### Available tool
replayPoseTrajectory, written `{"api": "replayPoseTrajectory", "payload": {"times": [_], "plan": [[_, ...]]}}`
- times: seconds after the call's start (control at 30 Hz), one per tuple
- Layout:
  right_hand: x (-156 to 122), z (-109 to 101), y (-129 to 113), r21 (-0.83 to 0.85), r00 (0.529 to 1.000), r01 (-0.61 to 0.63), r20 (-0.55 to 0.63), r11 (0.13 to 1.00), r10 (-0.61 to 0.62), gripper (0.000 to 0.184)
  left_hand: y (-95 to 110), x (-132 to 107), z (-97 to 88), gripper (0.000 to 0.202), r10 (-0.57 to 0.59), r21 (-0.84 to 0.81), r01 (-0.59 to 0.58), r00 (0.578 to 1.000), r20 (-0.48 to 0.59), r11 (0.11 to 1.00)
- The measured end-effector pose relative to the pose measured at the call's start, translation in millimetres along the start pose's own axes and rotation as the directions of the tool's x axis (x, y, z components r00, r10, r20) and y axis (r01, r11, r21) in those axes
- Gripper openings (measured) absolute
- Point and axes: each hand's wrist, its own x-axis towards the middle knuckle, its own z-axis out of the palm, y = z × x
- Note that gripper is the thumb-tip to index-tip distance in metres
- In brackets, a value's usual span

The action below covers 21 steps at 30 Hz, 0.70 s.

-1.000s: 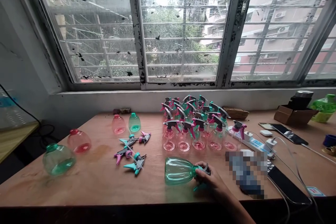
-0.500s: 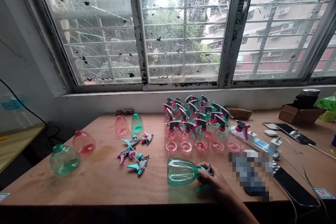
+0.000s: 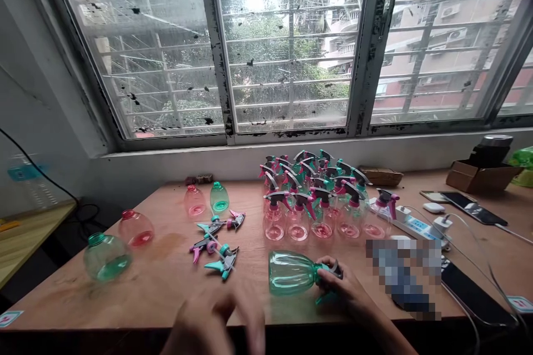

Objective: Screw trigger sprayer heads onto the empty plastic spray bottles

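A green spray bottle (image 3: 291,273) lies on its side near the front edge of the wooden table (image 3: 166,283). My right hand (image 3: 347,291) is closed round its neck and spray head. My left hand (image 3: 216,319) shows at the bottom edge, blurred by motion, left of the bottle and apart from it; nothing shows in it. Loose spray heads (image 3: 216,241) in teal and pink lie further left.
Several assembled pink and green spray bottles (image 3: 316,199) stand at the table's back. Headless bottles: green (image 3: 106,258) and pink (image 3: 136,228) at left, a pink and green pair (image 3: 207,199) behind. A power strip (image 3: 416,226), cables and phones (image 3: 470,208) lie at right.
My left hand has come into view at the bottom edge. My right hand still grips the lying green bottle. The camera has shifted slightly.
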Motion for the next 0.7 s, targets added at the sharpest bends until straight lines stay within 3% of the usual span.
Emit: {"api": "replayPoseTrajectory", "payload": {"times": [0.07,0.13,0.17,0.27,0.33,0.47,0.6,0.7], "plan": [[0.9,0.7,-0.1,0.002,1.000,0.004,-0.008,1.000,-0.004,0.042,-21.2,16.9,10.2,0.042,-0.045,0.018,0.044,0.998,0.032,0.999],[1.6,1.4,-0.7,0.000,1.000,0.010,-0.014,1.000,-0.010,0.043,-47.3,26.8,22.9,0.049,-0.171,0.124,0.185,0.978,-0.116,0.975],[1.7,1.7,-1.2,-0.004,1.000,0.013,-0.015,1.000,-0.013,0.043,-60.9,28.7,29.1,0.061,-0.250,0.153,0.271,0.958,-0.141,0.950],[1.2,2.7,-3.4,-0.027,1.000,0.024,-0.018,0.999,-0.025,0.042,-95.4,26.9,43.8,0.085,-0.440,0.121,0.437,0.898,-0.003,0.891],[0.3,3.6,-4.7,-0.047,0.999,0.028,-0.021,0.999,-0.029,0.040,-109.3,23.7,49.6,0.093,-0.457,0.131,0.448,0.889,0.045,0.884],[-1.1,5.3,-5.4,-0.100,0.999,0.030,-0.023,0.995,-0.032,0.039,-121.2,18.5,55.0,0.098,-0.396,0.162,0.387,0.918,0.025,0.908],[-0.7,4.8,-3.9,-0.110,1.000,0.023,-0.012,0.994,-0.025,0.040,-130.3,13.0,56.2,0.095,-0.348,-0.034,0.353,0.932,0.103,0.935],[-0.4,3.5,-3.3,-0.113,1.000,0.013,-0.001,0.994,-0.013,0.040,-135.4,10.5,55.3,0.108,-0.353,-0.193,0.381,0.921,0.165,0.904]]}}
